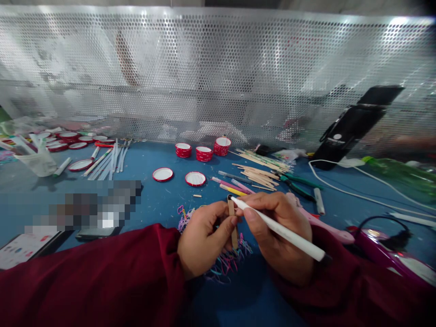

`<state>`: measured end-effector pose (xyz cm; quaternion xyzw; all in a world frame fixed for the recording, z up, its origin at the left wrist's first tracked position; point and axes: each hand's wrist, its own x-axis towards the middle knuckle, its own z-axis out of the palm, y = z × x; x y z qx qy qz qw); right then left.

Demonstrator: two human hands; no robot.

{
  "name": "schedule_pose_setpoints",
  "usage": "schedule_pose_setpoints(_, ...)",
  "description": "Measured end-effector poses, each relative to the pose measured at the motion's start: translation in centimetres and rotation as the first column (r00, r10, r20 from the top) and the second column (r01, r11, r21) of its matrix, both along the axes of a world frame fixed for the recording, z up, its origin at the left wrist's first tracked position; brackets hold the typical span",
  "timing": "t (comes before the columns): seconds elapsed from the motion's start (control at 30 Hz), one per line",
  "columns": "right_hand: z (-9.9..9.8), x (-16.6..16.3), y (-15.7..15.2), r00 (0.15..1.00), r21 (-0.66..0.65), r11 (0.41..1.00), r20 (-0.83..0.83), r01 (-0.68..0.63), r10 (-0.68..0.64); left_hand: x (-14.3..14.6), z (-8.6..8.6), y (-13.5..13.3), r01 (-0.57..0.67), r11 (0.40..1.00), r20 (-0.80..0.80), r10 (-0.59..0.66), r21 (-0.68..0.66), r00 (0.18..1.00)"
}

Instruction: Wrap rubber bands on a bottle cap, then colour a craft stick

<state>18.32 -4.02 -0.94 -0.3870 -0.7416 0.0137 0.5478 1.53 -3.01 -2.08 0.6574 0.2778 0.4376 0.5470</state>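
Wooden stick (231, 208), partly covered by the left hand (204, 240), overhangs coloured strands (229, 262).

The left sleeve (102, 277) is deep maroon, loose and wide, its plain cloth creased and gathered into soft folds just behind the bare left hand (203, 240), while the right sleeve (340, 277), matching in colour, looks darker beside the bare right hand (293, 217).

Patchy glare on the perforated panel (218, 68), dark upper-right corner, stretched, blurry edges.
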Motion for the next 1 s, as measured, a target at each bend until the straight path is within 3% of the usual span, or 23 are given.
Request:
schedule_pose_setpoints(0.2,0.33,-0.18,-0.15,0.999,0.035,0.999,-0.04,0.002,-0.001,0.07,0.03,0.06,0.012,1.0,0.038,-0.011,-0.027,0.999)
schedule_pose_setpoints(0.53,0.37,-0.14,-0.17,0.994,-0.045,0.996,-0.077,-0.082,0.079,-0.01,-0.11,0.01,0.0,0.999,0.045,0.002,-0.036,0.999)
schedule_pose_setpoints(1.0,0.08,-0.13,-0.02,0.996,-0.007,0.999,-0.081,-0.036,0.036,0.06,-0.13,-0.1,0.003,0.999,0.046,-0.001,-0.036,0.999)
